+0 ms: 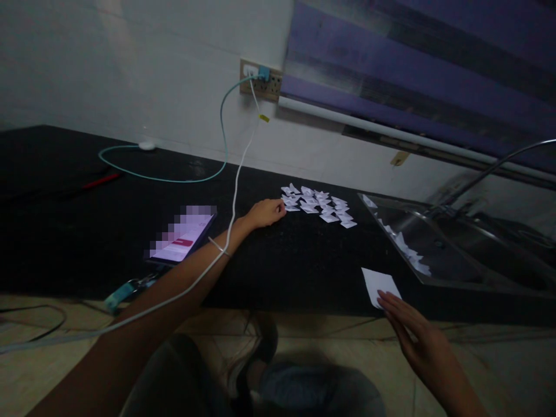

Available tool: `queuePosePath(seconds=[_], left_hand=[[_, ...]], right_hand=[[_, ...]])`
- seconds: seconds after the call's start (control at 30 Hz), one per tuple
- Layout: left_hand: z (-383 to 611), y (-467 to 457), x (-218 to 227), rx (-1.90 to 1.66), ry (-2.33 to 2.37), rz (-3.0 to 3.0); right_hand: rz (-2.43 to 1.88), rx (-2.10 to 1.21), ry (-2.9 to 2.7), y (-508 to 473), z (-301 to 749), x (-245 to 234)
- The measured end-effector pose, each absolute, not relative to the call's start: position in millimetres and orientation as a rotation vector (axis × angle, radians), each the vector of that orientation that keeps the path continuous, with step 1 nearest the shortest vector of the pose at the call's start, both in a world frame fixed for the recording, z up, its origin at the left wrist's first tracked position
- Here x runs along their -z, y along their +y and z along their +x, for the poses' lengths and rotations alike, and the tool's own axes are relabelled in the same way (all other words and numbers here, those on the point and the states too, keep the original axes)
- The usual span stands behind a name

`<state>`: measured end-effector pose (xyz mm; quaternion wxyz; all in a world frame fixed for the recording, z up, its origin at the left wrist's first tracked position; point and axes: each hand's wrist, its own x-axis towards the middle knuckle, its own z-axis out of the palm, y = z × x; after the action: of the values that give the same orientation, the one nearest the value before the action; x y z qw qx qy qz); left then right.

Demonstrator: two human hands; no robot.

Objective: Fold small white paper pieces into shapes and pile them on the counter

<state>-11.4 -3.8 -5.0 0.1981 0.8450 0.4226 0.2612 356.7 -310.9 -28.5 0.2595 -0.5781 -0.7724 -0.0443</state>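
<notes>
My left hand (pixel 266 212) reaches across the black counter (pixel 282 260) with its fingers curled, the fingertips at the left edge of a cluster of several small folded white paper pieces (pixel 320 206). I cannot make out whether it holds one. My right hand (pixel 412 330) lies flat with fingers stretched out, the fingertips resting on the near edge of a white sheet of paper (pixel 379 285) at the counter's front edge.
A lit phone (pixel 182 237) lies on the counter left of my arm. A white cable (pixel 237 185) and a teal cable (pixel 174 174) run from a wall socket (pixel 259 80). A steel sink (pixel 447 246) with paper scraps and a faucet (pixel 490 171) is on the right.
</notes>
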Motion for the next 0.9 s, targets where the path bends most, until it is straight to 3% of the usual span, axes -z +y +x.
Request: queuePosePath(seconds=[0.37, 0.57, 0.8, 0.9], left_hand=[[-10.1, -1.5, 7.0, -0.767, 1.160, 2.308], [-10.0, 0.2, 8.9, -0.770, 1.149, 2.333], [-7.4, -5.5, 2.7, -0.892, 0.897, 2.127], [-5.3, -7.8, -2.8, -0.939, 0.773, 1.854]], right_hand=[[-1.652, 0.027, -1.879, -222.3, 314.0, 8.8], [-1.633, -0.294, -2.044, -197.9, 311.9, -22.2], [-1.561, 0.131, -1.789, -161.3, 300.0, -64.5], [-1.374, 0.128, -1.668, -122.8, 257.4, -66.7]])
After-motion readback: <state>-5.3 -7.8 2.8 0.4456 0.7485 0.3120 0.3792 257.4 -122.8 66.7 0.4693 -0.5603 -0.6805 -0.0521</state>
